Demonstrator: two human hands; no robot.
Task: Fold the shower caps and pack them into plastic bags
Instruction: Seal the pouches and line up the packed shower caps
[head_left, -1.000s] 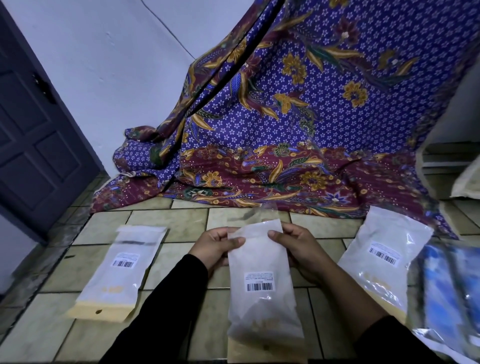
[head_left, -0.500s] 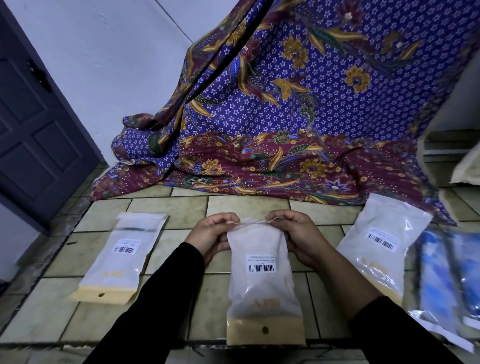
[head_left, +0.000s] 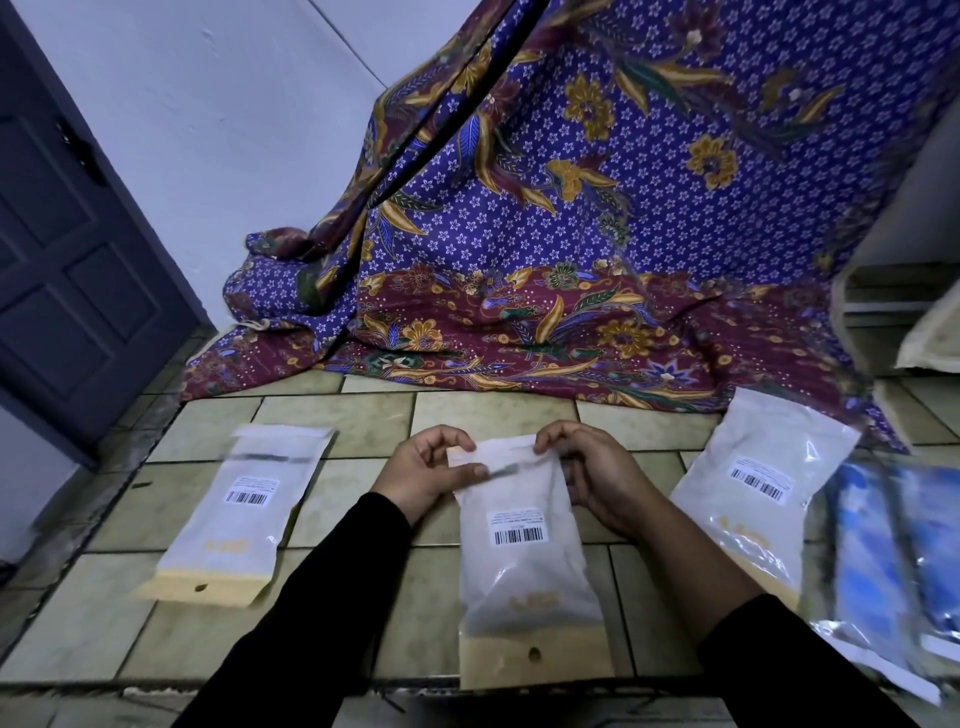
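Two hands, head view: the left hand (head_left: 423, 470) and the right hand (head_left: 592, 473) met at the top of the middle plastic bag (head_left: 524, 571).
Left fingers: the thumb and fingers pinched the flap's left corner.
Right fingers: they were curled round the flap's right corner, holding it.
Task's thing: a pale mass showed through the film, which I took to be a folded shower cap already inside. The bag lay on the tiled tabletop (head_left: 337, 431), with its tan header card (head_left: 535, 654) at the near edge.
Step in hand: closing this bag, I judged, since the flap (head_left: 498, 456) stood bent over the mouth beside a dark strip.
Next move: it probably called for pressing the flap down evenly from corner to corner, square to the bag, so the seal did not crease.
Other bags: one filled bag (head_left: 244, 514) lay flat to the left, well apart. Another (head_left: 753, 499) lay to the right, its far end touching the batik cloth (head_left: 571, 234).
Far right: the blue packets (head_left: 893, 561) were too blurred to identify.
Labels: each bag carried a white barcode sticker (head_left: 517, 531), but its small print was too small to read.
Brand: a faint orange mark (head_left: 535, 603) sat low on each bag and could not be read.
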